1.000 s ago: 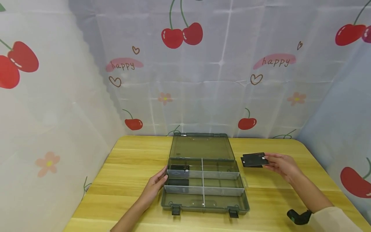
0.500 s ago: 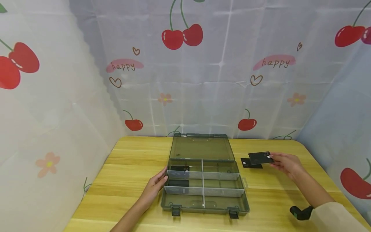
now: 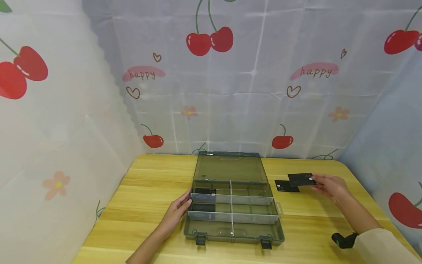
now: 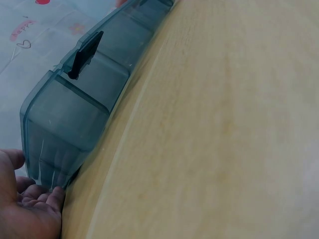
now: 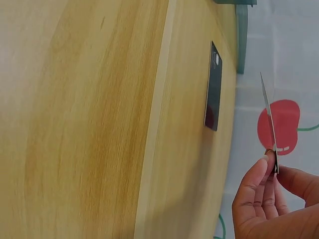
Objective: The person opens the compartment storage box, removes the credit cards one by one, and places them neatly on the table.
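Note:
In the head view a translucent grey-green divided plastic box (image 3: 240, 240) lies with its lid (image 3: 230, 167) swung back. My left hand (image 3: 176, 211) grips its left side, the thumb near the rim and the fingers against the wall, as the left wrist view also shows. To the right of the box, my right hand (image 3: 331, 186) pinches a black VIP card (image 3: 300, 179) by its right end, above the table. Another black card (image 3: 282, 186) lies flat below, partly overlapped by the held one. Black cards rest in the back-left compartment (image 3: 203, 191) and the middle-left compartment (image 3: 203, 208).
White dividers (image 3: 254, 219) split the box into several compartments. Two dark latches (image 3: 200, 240) hang from its front. A black curved object (image 3: 343, 241) is by the right sleeve. Cherry-print cloth (image 3: 230, 102) walls in the wooden table (image 3: 148, 176) at the back and sides.
My right hand has moved right with its card, uncovering more of the card on the table beneath. My left hand stays at the box's left side.

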Demonstrator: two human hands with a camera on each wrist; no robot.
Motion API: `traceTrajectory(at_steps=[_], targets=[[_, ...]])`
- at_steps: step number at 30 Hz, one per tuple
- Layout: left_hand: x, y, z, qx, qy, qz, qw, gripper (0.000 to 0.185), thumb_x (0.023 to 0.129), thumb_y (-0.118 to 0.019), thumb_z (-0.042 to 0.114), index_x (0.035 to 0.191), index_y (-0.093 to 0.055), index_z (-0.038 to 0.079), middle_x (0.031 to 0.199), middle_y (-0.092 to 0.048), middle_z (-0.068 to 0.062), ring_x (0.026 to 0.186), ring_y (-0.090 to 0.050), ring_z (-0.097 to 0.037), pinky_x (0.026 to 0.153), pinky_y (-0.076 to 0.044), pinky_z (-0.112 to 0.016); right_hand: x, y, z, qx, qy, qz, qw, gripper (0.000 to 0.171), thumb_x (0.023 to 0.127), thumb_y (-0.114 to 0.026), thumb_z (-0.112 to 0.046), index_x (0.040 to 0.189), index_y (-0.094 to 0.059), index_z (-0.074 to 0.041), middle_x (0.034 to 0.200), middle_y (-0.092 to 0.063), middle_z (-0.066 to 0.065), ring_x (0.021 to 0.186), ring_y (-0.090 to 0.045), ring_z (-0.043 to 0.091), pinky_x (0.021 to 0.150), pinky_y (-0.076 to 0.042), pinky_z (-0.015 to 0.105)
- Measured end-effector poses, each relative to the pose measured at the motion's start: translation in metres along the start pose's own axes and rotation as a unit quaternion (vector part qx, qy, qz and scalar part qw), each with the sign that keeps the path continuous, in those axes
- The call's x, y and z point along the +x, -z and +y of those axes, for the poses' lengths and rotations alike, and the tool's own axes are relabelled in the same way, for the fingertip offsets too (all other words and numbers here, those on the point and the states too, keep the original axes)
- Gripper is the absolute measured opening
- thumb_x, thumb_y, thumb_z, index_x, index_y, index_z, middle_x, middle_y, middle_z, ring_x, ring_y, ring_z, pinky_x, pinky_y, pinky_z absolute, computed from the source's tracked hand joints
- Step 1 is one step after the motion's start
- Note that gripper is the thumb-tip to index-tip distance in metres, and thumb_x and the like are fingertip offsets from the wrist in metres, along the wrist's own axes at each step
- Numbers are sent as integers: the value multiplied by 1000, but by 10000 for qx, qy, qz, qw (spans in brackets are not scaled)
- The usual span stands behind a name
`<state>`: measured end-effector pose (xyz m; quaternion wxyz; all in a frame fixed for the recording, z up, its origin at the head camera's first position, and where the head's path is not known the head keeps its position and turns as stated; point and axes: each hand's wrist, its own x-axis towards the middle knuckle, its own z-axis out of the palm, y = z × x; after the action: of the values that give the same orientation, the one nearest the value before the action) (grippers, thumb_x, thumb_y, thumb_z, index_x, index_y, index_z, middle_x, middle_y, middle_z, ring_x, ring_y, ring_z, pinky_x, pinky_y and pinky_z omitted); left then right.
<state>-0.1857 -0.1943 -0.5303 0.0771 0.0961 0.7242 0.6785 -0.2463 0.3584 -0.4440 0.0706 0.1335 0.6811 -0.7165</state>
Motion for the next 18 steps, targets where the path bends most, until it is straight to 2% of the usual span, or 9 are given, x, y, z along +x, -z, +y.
traceTrajectory(at_steps=[18], targets=[[1, 0, 0, 17, -5, -18, 10000, 54, 99, -49, 31, 148, -32, 19, 153, -24, -2, 137, -27, -20, 108, -28, -44, 9, 14, 5, -185, -43, 377, 9991, 26, 92, -60, -10, 75, -71, -25, 75, -68, -7, 67, -68, 15, 69, -57, 31]])
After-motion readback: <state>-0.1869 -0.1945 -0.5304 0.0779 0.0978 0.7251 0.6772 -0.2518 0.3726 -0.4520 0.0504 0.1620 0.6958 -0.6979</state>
